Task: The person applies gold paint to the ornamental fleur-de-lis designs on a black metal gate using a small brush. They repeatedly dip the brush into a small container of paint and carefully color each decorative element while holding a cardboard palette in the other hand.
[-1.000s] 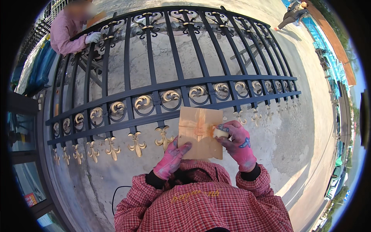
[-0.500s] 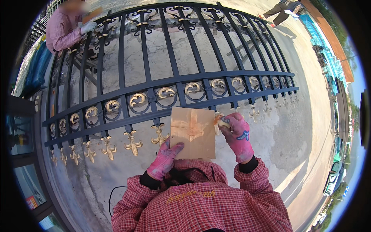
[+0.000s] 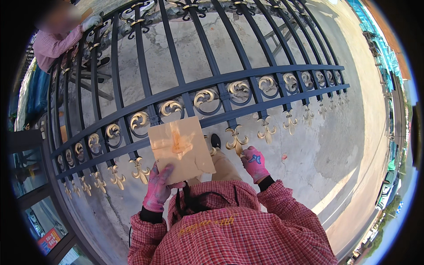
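Note:
My left hand (image 3: 159,187), in a pink patterned glove, grips the lower left of a flat cardboard piece (image 3: 194,161). Orange-gold smears mark the cardboard's upper middle. To its right my right hand (image 3: 255,164), gloved the same way, is closed beside the lower tip of a gold fleur-de-lis finial (image 3: 236,140). What its fingers hold is hidden. The finial hangs from the lower rail of a dark blue-black metal fence panel (image 3: 176,90), which has gold scrolls inside rings between two rails. The cardboard covers part of the rail and another finial.
At the far left another person in a checked sleeve (image 3: 55,46) has a gloved hand (image 3: 91,22) on the panel. A trestle (image 3: 90,84) stands under the bars. Glass doors (image 3: 28,176) line the left, and one of my shoes (image 3: 215,141) shows on the concrete ground (image 3: 304,168).
My left hand and the cardboard have shifted left and tilted. My right hand has come away from the cardboard, down to a finial tip. The pale thing it held is hidden now.

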Demonstrator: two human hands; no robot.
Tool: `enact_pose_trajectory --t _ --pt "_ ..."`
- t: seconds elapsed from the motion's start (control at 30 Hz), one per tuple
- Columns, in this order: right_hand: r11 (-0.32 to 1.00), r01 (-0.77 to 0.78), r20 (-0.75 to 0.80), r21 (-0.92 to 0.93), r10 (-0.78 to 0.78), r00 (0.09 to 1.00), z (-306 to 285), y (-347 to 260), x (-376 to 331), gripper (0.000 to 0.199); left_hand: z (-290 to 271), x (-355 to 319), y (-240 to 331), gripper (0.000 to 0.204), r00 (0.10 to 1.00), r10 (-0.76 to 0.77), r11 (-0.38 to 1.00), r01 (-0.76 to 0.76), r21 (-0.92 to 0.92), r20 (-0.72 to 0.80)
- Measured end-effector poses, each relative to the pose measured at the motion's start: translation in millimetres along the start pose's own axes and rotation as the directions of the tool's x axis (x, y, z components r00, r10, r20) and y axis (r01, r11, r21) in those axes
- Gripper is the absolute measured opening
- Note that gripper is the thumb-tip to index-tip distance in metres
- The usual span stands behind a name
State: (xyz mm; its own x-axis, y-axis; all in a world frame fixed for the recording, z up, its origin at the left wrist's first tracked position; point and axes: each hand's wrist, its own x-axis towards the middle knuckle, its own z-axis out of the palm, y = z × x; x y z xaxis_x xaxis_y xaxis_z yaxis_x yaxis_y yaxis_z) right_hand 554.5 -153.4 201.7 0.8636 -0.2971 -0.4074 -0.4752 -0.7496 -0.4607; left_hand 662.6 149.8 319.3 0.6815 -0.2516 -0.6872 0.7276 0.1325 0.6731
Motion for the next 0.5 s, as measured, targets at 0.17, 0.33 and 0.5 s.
enact_pose_trajectory --t 0.17,0.33,0.5 --pt "0.928 -0.001 -0.192 0.372 0.078 0.978 -29 -15 12 0.017 1 6 5 0.052 0.997 -0.020 0.999 0.018 0.032 0.074" --pt "0.989 -0.104 0.045 0.105 0.099 0.994 -3 10 -6 0.020 0 6 7 0.050 0.999 0.001 1.000 -0.001 0.012 0.053" --pt "0.964 -0.036 -0.136 0.265 0.074 0.988 -27 -2 15 0.017 -5 7 5 0.049 0.996 -0.028 1.000 0.027 0.014 0.089"
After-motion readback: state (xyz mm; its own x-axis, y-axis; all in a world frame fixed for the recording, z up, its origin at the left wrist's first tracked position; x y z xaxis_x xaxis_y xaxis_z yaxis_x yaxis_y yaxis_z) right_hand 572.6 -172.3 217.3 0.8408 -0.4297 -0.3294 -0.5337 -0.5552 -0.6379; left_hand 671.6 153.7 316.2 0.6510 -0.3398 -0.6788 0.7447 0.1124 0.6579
